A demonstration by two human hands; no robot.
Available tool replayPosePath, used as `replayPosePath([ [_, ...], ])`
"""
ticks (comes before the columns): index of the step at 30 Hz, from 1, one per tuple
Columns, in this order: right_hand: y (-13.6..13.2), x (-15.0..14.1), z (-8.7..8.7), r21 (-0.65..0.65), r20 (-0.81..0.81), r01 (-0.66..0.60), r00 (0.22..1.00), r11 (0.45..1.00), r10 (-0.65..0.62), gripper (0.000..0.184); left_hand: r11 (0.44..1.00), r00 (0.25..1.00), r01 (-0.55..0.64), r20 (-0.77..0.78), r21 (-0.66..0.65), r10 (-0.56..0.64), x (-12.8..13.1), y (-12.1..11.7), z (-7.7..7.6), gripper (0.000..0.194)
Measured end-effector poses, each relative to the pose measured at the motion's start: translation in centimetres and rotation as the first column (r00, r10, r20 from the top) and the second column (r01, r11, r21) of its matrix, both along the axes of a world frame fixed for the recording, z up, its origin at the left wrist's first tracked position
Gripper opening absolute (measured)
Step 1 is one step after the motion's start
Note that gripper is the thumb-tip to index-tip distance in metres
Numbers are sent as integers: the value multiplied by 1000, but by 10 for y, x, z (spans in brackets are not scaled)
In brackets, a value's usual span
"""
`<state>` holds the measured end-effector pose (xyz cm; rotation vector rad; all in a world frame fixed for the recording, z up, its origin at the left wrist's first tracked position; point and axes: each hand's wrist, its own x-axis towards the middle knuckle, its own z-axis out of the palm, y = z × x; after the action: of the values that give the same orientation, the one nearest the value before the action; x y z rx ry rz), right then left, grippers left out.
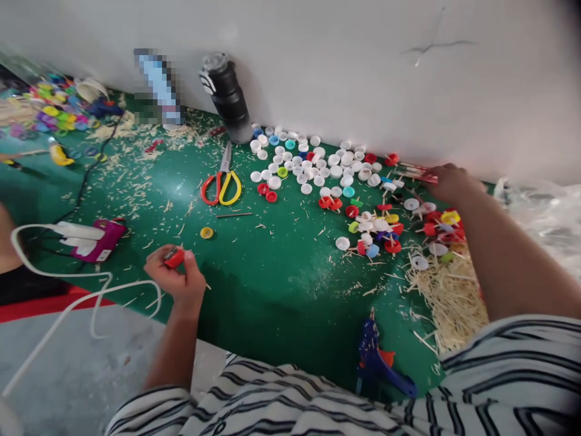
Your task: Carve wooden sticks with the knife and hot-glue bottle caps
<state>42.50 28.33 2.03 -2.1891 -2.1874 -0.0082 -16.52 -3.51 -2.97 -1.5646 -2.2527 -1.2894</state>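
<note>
My left hand (178,274) is closed around a red bottle cap (174,257), held just above the green mat (272,284) near its front left edge. My right hand (448,181) reaches to the far right near the wall, its fingers closed on thin red sticks (420,174). Below that hand lie several coloured caps with sticks through them (379,233). White, blue and red loose caps (313,163) spread along the wall.
Red and yellow scissors (222,181) lie mid-mat, a black bottle (227,97) stands at the wall. A blue glue gun (379,363) sits at the front edge. Pale wooden sticks (449,297) are heaped at right. A power strip (93,239) with white cable is at left.
</note>
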Motion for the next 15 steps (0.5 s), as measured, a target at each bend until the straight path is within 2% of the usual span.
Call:
replayPosePath([
  [2, -3, -3, 1, -122, 65, 36, 998, 992, -28, 51, 994, 996, -37, -79, 99, 45, 0, 1, -2, 30],
  [4, -6, -4, 5, -128, 91, 13, 996, 992, -2, 56, 996, 991, -34, -129, 80, 44, 2, 3, -2, 27],
  [7, -10, 0, 14, -37, 67, -55, 996, 998, 57, 61, 1000, 988, -26, -149, -5, 25, 5, 6, 1, 22],
  [11, -20, 9, 37, 129, 9, -37, 999, 991, 36, 63, 999, 986, 24, -164, -26, -28, 7, 9, 6, 19],
  [15, -32, 11, 63, 188, 17, -29, 1000, 982, 26, 64, 997, 984, 60, -164, -46, -67, 5, 11, 4, 17],
])
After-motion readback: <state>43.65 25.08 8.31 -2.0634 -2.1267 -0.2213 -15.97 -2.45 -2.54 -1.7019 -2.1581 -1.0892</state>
